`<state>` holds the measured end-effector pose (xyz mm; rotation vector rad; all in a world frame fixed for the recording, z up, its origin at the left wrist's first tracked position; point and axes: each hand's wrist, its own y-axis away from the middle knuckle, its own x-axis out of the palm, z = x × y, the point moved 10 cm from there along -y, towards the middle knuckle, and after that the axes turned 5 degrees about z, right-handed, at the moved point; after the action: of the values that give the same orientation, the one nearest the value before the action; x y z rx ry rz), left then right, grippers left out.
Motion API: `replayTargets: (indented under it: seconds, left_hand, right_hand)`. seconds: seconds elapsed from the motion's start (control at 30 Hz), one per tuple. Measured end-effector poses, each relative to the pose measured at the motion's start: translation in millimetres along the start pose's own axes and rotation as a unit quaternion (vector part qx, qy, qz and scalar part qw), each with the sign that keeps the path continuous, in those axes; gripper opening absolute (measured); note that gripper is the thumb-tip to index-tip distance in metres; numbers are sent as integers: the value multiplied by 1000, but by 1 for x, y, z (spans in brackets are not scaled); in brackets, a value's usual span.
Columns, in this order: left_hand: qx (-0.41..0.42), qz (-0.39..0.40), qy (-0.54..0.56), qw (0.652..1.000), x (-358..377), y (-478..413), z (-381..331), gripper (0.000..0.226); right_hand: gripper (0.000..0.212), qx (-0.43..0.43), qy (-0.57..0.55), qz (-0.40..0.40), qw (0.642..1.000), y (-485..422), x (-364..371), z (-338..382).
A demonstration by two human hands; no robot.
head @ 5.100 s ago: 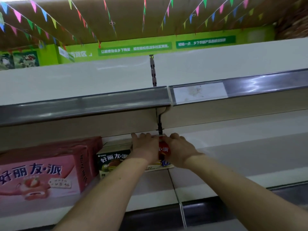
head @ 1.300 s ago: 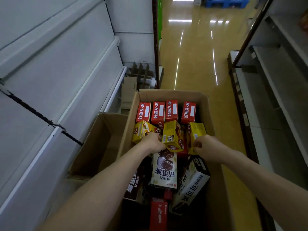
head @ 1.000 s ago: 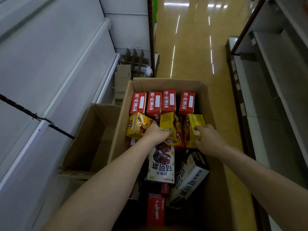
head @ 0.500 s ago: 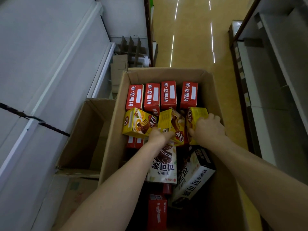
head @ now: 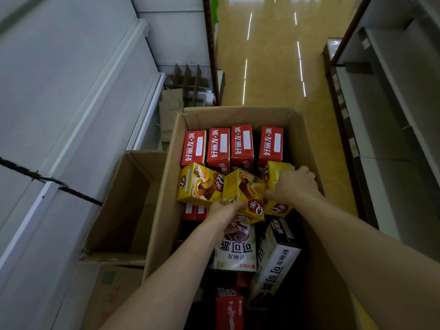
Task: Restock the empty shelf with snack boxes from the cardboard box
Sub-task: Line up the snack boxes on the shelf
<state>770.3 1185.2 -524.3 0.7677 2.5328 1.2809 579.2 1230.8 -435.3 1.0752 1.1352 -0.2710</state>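
Far left: pale shelf along the aisle, bare in what shows. Beside it, a smaller carton, open, nothing visible inside. Touching that, the big cardboard box, well stocked: red boxes upright along the far wall, white-and-brown boxes lying nearer.

Left yellow box tilted, untouched. Left hand gripping the near lower edge of the middle yellow box, itself tipped on a corner. Right hand just beside, curled over the top of the right yellow box, fingers hooked past its far edge. Hands close together, not touching.

Step in hand, by judgement: pulling stock from the box, one per hand. Next: lift both clear of the neighbours without snagging, turn left to the shelf, set them upright.
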Motion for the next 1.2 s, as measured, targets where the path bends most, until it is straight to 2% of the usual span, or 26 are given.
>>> replayTargets:
  seconds: [0.17, 0.3, 0.43, 0.57, 0.7, 0.8, 0.9, 1.03, 1.2]
  left_hand:
    - [-6, 3, 13, 1000, 0, 11, -12, 49]
    - [26, 26, 68, 997, -6, 29, -44, 47]
    - [66, 29, 85, 994, -12, 49, -91, 45]
    - [116, 36, 52, 991, 7, 78, -149, 49]
    - [177, 33, 4, 984, 35, 108, -205, 54]
    - [208, 62, -21, 976, 68, 137, -235, 49]
    - [214, 106, -22, 971, 102, 164, -256, 57]
    - [241, 166, -26, 956, 154, 208, -281, 31]
    - [280, 226, -60, 931, 218, 265, -308, 33]
  right_hand:
    - [85, 4, -183, 82, 980, 9, 14, -10]
    - [69, -32, -387, 105, 915, 21, -12, -24]
    - [64, -81, -484, 85, 867, 47, -70, -42]
    - [53, -115, -524, 11, 844, 73, -137, -63]
    - [48, -154, -580, -24, 799, 103, -195, -82]
    - [47, -185, -589, -41, 786, 126, -230, -94]
    - [43, -203, -595, -82, 773, 150, -266, -115]
    - [33, -216, -628, -132, 735, 185, -306, -156]
    - [39, -227, -635, -192, 713, 232, -347, -207]
